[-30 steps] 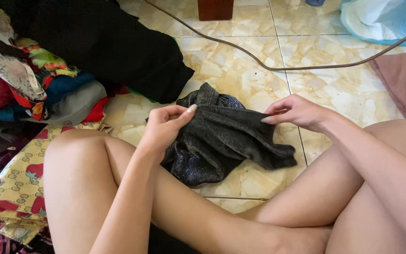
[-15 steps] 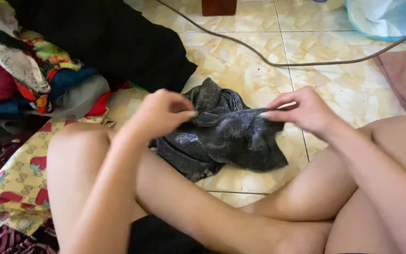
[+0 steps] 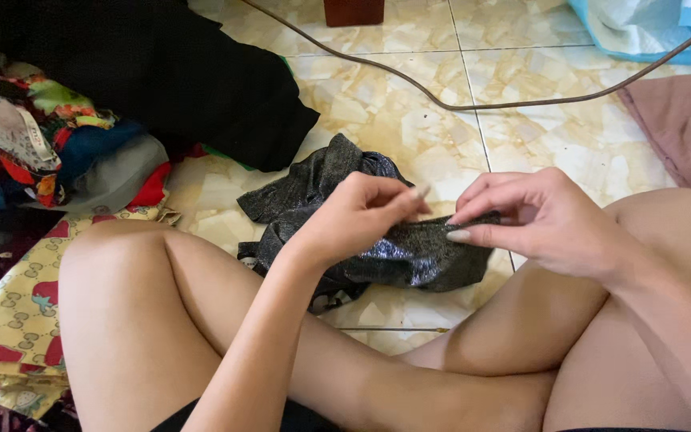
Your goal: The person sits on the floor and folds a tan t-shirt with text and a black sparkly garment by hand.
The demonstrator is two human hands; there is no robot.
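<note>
Dark grey sparkly garment (image 3: 377, 232), black cloth (image 3: 161, 72) behind it, cream marbled tiles (image 3: 537, 136), yellow sheet (image 3: 17, 328) with red prints, mauve fabric (image 3: 681, 128), light blue bag (image 3: 641, 28), multicolour floral pile (image 3: 49, 136), brown cable (image 3: 473, 104)

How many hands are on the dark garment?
2. The left hand pinches the dark garment at its upper edge; the right hand pinches the same edge beside it.

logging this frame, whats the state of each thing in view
left hand: pinching the dark garment's edge
right hand: pinching the same edge
dark garment: crumpled on the tile floor, edge lifted
clothes pile: heaped, unfolded
cable: slack across the floor
</note>
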